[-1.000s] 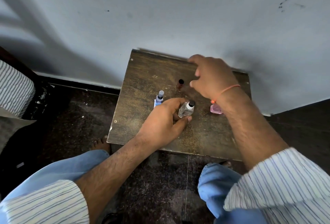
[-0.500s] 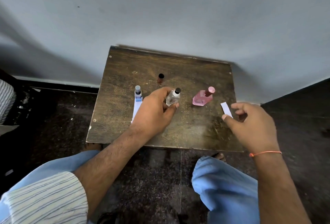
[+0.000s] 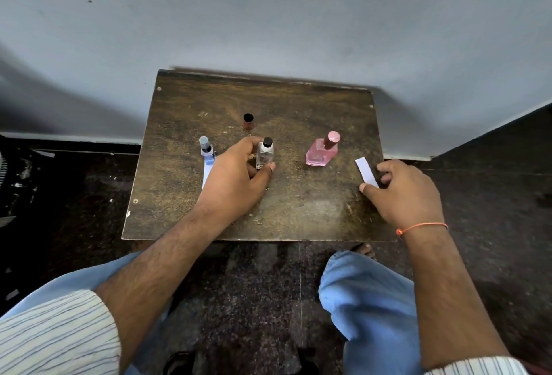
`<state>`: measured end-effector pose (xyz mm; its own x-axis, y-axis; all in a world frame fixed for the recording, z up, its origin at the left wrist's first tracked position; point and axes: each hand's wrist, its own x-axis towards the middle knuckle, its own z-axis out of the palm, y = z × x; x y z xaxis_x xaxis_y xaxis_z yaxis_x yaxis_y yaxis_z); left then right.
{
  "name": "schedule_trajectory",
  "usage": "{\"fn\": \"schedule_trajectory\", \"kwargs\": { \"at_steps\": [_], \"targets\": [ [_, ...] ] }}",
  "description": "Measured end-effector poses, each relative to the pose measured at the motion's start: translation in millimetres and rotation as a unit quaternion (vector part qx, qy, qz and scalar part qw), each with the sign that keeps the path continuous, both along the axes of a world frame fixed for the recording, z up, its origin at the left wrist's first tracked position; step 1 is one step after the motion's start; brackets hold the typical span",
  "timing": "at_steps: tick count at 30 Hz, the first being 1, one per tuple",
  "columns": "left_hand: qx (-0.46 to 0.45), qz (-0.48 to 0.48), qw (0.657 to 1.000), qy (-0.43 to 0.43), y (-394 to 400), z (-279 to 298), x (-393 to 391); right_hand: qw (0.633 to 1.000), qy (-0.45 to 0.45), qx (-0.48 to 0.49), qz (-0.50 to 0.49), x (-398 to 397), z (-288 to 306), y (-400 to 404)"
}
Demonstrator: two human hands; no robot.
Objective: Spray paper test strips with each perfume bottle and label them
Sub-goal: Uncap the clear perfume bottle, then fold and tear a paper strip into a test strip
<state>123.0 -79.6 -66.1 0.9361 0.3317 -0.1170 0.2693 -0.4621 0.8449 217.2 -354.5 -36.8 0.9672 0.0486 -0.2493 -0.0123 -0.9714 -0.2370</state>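
On the table, my left hand curls its grip round the clear bottle, standing mid-table. My right hand pinches a white paper strip near the right edge, just beside the pink bottle.

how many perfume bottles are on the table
3: blue bottle at left, clear bottle gripped by the left hand, pink bottle at right. None seems hidden.
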Motion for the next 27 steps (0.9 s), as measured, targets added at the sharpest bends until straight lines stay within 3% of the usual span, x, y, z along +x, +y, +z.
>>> {"fn": "schedule_trajectory", "kwargs": {
  "at_steps": [15,21,27],
  "targets": [
    [-0.028,0.016,0.999,0.020,4,13,-24,0.994,0.023,0.086,-0.070,-3,2,1],
    [-0.090,0.065,0.994,0.015,12,40,-38,0.984,0.051,0.140,-0.094,-2,4,4],
    [-0.155,-0.011,0.987,0.031,5,34,-43,0.987,0.051,0.123,-0.089,-1,2,5]
  ]
}}
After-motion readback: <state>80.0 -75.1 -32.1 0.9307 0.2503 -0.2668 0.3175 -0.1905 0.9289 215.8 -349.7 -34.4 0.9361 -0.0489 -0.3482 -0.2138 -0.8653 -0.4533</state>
